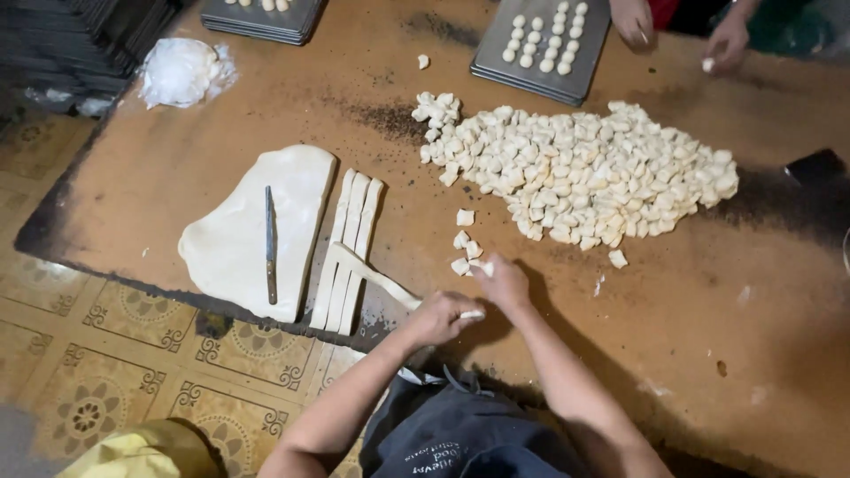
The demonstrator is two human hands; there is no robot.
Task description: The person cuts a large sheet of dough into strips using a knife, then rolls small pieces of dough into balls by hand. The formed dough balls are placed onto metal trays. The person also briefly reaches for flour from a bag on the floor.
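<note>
Inspector: Left hand (pixel 440 317), lower centre, is closed on a dough strip (pixel 376 276) whose far end lies across the cut strips (pixel 350 252). Right hand (pixel 503 281) pinches a small piece (pixel 482 266) beside the loose pieces (pixel 464 250).

Clerk: Risks?

Inspector: The strip could stretch or tear unevenly — judged from its unsupported span. The knife (pixel 270 244) rests on the dough sheet (pixel 252 230), centre left — the big heap (pixel 584 173) sits upper right.

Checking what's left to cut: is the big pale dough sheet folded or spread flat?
Spread flat: the big pale dough sheet lies open on the brown table, a knife resting on top.
</note>
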